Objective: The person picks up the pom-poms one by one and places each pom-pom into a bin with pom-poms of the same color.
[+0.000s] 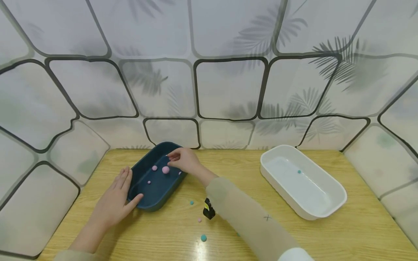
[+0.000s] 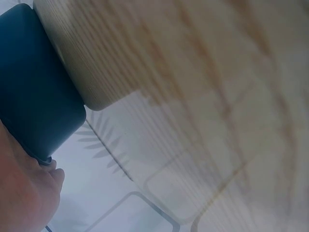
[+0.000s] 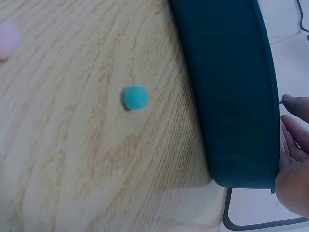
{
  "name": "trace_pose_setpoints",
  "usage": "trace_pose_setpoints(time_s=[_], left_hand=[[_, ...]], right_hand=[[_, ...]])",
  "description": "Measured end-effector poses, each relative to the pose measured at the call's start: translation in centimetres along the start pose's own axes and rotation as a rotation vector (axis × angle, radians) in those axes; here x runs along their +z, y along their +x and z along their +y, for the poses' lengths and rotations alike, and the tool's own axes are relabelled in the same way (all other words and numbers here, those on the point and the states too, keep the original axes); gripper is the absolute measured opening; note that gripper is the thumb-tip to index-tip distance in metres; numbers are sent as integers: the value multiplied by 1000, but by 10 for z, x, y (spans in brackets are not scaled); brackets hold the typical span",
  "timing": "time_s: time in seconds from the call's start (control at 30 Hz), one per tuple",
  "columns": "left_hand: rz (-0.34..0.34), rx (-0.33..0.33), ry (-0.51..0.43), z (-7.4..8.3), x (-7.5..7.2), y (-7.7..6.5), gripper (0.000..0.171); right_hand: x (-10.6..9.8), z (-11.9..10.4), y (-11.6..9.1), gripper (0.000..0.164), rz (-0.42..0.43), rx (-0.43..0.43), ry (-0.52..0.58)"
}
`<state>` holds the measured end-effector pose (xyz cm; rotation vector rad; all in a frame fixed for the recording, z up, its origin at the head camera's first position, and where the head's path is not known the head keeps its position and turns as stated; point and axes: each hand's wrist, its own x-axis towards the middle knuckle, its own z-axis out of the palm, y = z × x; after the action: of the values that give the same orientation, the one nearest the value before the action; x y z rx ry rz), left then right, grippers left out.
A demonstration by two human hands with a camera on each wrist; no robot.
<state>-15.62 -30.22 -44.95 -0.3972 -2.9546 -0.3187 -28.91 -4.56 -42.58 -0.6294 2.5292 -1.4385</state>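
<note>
My left hand rests along the left side of a dark blue tray, fingers straight against its wall and thumb at the near rim. The tray's outer wall shows in the left wrist view. Over the tray's far right part is my right hand, its thumb and finger bent with a gap between the tips. A tiny pale speck shows at the fingertips. Inside the tray lie several pink pom-poms, including a larger one and a smaller one. The right wrist view shows the right hand beyond the tray wall.
A white tray stands at the right, with a teal pom-pom in it. On the wooden table lie teal pom-poms, a pink one and, by the right wrist, a small black device. A patterned backdrop rises behind.
</note>
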Motion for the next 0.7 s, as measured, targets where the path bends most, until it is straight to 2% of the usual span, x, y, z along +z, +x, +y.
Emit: trace_pose_setpoints(time_s=[0.4,0.7], left_hand=[[5,2,3,0,-1,1,95],[3,4,1,0,-1,0,95]], right_hand=[[-7,1,-3,28,-2,-22,98],[-16,7,-10,26,-10,-3,234]])
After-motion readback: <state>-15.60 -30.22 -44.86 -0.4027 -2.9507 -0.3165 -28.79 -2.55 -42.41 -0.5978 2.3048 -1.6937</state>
